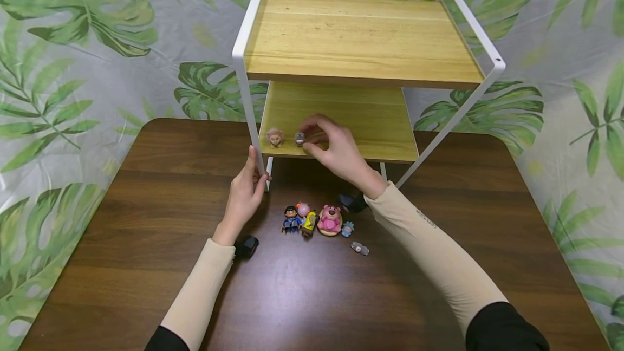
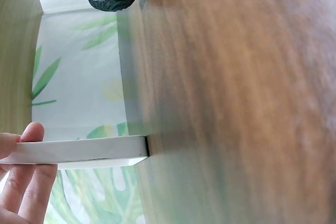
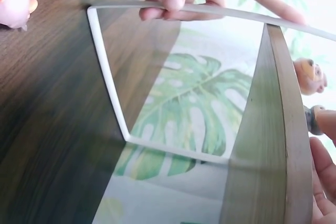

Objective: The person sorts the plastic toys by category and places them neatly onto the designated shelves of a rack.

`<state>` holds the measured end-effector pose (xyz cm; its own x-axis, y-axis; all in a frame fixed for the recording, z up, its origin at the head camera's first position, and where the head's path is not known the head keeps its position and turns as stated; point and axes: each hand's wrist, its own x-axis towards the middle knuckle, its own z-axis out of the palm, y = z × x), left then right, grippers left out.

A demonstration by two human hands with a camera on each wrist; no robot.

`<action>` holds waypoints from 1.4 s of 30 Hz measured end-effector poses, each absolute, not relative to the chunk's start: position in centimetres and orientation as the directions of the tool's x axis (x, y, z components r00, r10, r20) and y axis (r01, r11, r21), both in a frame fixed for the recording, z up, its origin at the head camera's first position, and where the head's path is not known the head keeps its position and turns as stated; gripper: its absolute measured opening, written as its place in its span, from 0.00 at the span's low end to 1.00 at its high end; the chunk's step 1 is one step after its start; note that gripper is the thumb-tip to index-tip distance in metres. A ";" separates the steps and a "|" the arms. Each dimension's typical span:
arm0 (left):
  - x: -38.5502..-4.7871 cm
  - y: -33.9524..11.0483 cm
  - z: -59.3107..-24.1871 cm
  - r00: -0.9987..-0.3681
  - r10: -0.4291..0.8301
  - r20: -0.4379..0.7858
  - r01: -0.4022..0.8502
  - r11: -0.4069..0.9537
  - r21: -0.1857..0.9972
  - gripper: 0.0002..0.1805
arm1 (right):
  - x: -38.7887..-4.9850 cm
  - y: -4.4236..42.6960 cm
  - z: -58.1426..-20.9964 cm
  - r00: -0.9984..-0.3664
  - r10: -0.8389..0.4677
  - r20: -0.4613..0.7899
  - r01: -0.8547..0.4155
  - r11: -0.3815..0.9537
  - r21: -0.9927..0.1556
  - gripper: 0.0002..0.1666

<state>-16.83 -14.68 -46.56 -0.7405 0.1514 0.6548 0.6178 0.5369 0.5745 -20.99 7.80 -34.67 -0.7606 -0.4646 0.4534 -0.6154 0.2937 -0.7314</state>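
Standing upright, the grey figurine (image 1: 299, 138) faces the shelf's front edge (image 1: 287, 156).

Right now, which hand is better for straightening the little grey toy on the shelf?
Likely the right hand, which is touching the grey toy on the lower shelf. The left hand grips the white frame, farther from the toy.

At upper centre of the frame, shelf (image 1: 365, 39) on the counter (image 1: 122, 215), behind figurines (image 1: 330, 223). On lower board (image 1: 341, 110), leftward, lion figurine (image 1: 275, 138), left of toy (image 1: 299, 138) in right fingers (image 1: 316, 150).
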 end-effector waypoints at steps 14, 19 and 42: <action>-16.8 -14.6 -46.6 -0.747 0.144 0.649 0.609 0.539 0.582 0.62 | -19.2 10.5 -35.0 -0.777 -0.431 0.458 -0.598 0.279 -0.751 0.13; -16.8 -14.7 -46.6 -0.747 0.143 0.650 0.609 0.539 0.582 0.61 | -18.3 11.6 -35.3 -0.762 -0.435 0.480 -0.621 0.276 -0.734 0.13; -16.8 -14.7 -46.6 -0.740 0.144 0.657 0.622 0.519 0.587 0.59 | -14.9 12.8 -40.3 -0.709 -0.614 0.347 -0.605 0.278 -0.746 0.14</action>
